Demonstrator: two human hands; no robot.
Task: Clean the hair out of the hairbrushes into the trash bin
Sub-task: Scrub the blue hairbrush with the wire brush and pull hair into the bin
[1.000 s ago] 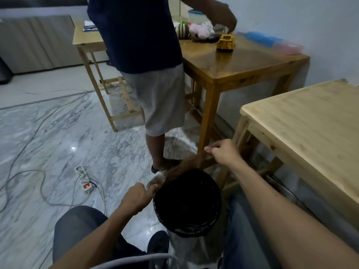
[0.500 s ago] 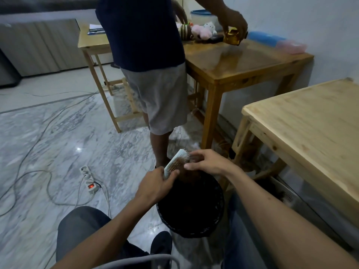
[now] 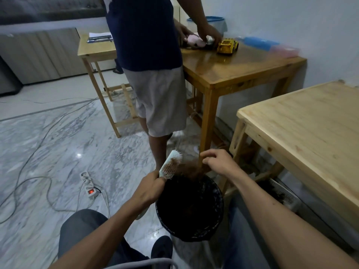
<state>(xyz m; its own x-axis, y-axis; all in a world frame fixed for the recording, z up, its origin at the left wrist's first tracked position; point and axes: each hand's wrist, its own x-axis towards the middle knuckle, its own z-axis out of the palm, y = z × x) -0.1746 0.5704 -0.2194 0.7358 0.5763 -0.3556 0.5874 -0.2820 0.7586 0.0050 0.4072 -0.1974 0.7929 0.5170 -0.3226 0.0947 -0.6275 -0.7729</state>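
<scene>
My left hand (image 3: 150,188) grips the handle of a pale green hairbrush (image 3: 171,163), whose bristled head tilts up and to the right over the far rim of the trash bin. A clump of brown hair (image 3: 189,168) stretches from the bristles to my right hand (image 3: 218,161), whose fingers pinch its right end. The black trash bin (image 3: 219,200) stands on the floor between my knees, directly under the hair.
A person in a dark shirt and grey shorts (image 3: 155,90) stands just beyond the bin at a brown table (image 3: 242,68) with a yellow toy truck (image 3: 227,46). A light wooden table (image 3: 303,131) is at my right. A power strip (image 3: 88,184) and cables lie on the marble floor at left.
The brush has stayed over the bin while my right hand moved right, drawing the brown hair out of the bristles. The standing person set the yellow truck down on the table.
</scene>
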